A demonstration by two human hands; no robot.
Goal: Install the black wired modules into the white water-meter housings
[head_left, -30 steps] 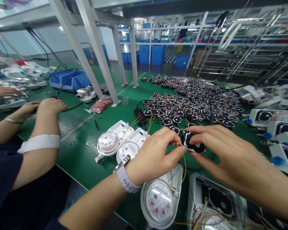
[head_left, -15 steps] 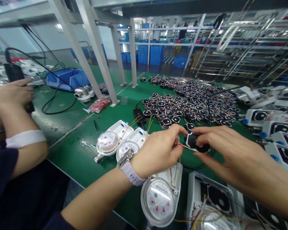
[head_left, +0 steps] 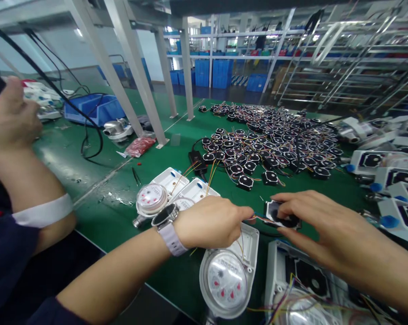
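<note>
My right hand [head_left: 308, 216] grips a black module with a white edge [head_left: 273, 212] between thumb and fingers. Thin coloured wires [head_left: 260, 218] run from the module to my left hand [head_left: 220, 221], which pinches their ends between thumb and forefinger. Below my hands lies a water meter [head_left: 226, 280] with a clear round dial and an open white housing [head_left: 250, 241]. Two more meters with open housings sit beyond my left wrist; one round dial [head_left: 152, 197] shows fully, the other is partly hidden by my hand and watch.
Many black modules [head_left: 258, 144] with wires are heaped on the green table [head_left: 170, 155]. Assembled meters [head_left: 398, 180] line the right side. Tweezers [head_left: 136, 177], a red bag [head_left: 140, 145] and a blue bin [head_left: 91, 108] lie left. A co-worker's hand [head_left: 12, 117] holds a dark corded tool.
My left hand has drawn back left from the module, stretching the wires between my hands. The module is lower and flatter in my right hand. The co-worker's hand and tool have moved left.
</note>
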